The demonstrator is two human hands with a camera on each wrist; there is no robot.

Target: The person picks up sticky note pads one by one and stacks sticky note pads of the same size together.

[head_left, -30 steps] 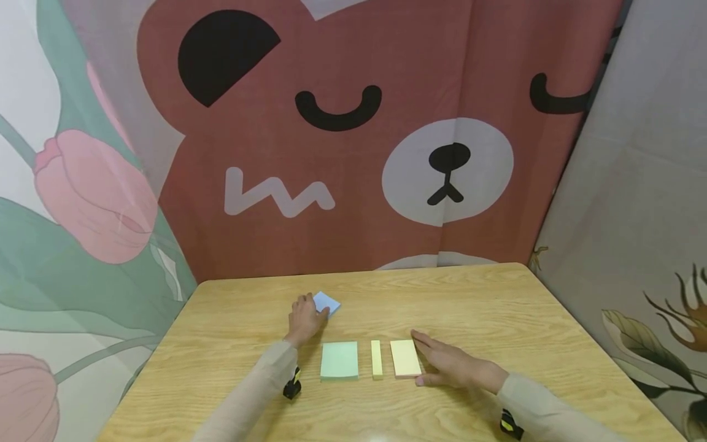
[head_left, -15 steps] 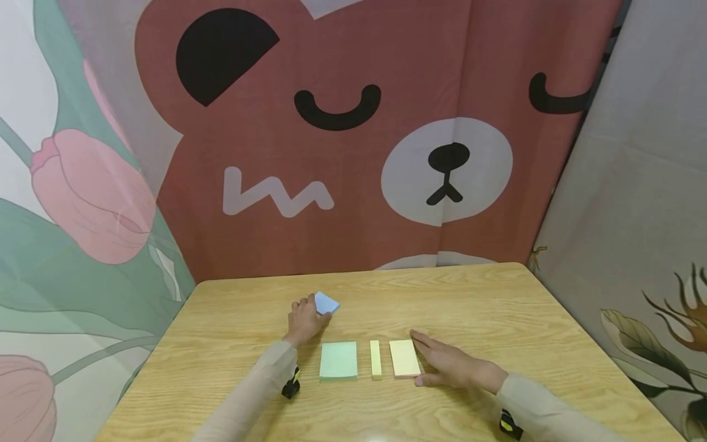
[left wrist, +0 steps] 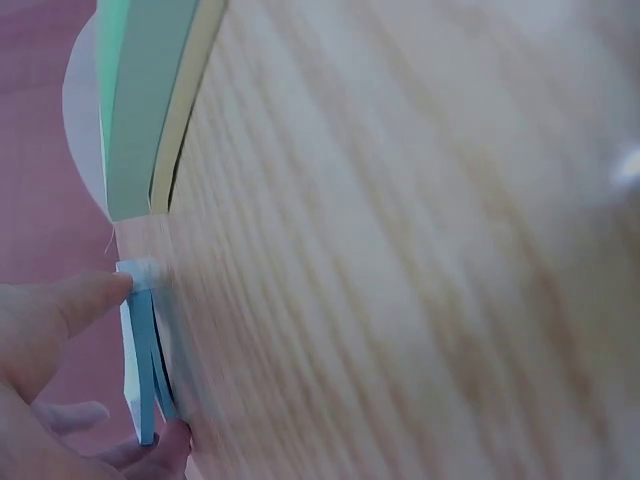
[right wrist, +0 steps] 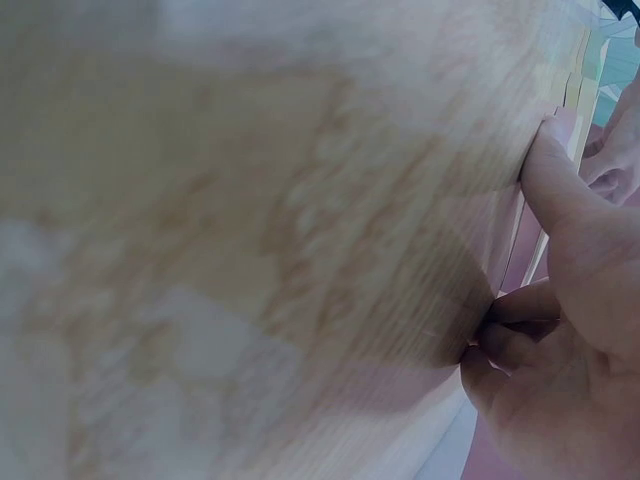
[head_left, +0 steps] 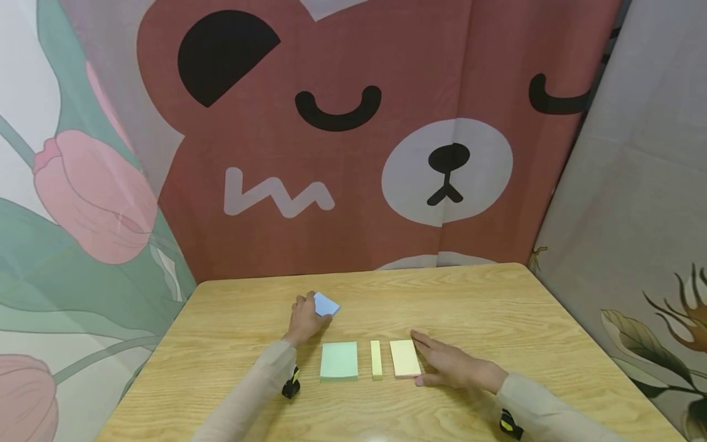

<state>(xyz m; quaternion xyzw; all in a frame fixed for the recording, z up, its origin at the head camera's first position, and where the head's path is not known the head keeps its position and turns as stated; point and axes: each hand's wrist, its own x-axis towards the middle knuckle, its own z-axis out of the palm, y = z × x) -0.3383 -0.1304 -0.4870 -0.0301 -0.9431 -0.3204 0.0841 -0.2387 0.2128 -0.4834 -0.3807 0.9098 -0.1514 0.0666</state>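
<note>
At the back left of the table, my left hand (head_left: 306, 319) holds a light-blue sticky note pad (head_left: 327, 304) between thumb and fingers. The left wrist view shows this blue pad (left wrist: 145, 360) edge-on, with a thin gap between its layers. My right hand (head_left: 455, 363) lies palm down at the right side of a pale-yellow sticky note pad (head_left: 405, 358) with a pinkish lower edge. Its thumb is at the near corner and its index finger at the far corner, holding the pad across. In the right wrist view the thumb (right wrist: 560, 180) meets the pad's edge.
A mint-green square sticky note pad (head_left: 339, 361) and a narrow yellow sticky note pad (head_left: 376, 360) lie in a row left of the pale-yellow one. The wooden table (head_left: 469, 294) ends at a bear-printed curtain (head_left: 353, 233), with printed cloth on both sides.
My left fingers have shifted slightly on the blue pad, whose visible outline has changed a little. The right hand and the other pads stay where they were.
</note>
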